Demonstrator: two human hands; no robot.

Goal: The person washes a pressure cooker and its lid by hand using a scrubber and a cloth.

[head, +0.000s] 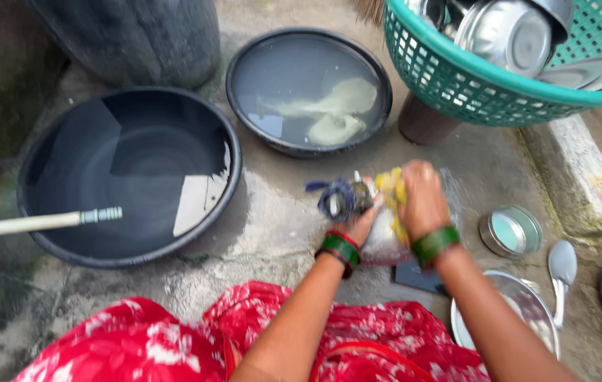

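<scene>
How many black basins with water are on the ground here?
2: a large black basin at the left, and a smaller black basin behind it, beside the green basket. None seems hidden.

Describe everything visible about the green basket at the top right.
The green basket is plastic by its look, with a lattice wall of small square openings and a solid rolled rim. It stands upright, raised off the concrete ground on a dark brown support, and the frame's top and right edges cut it off. Shiny steel dishes are piled inside it. Neither hand touches it.
</scene>
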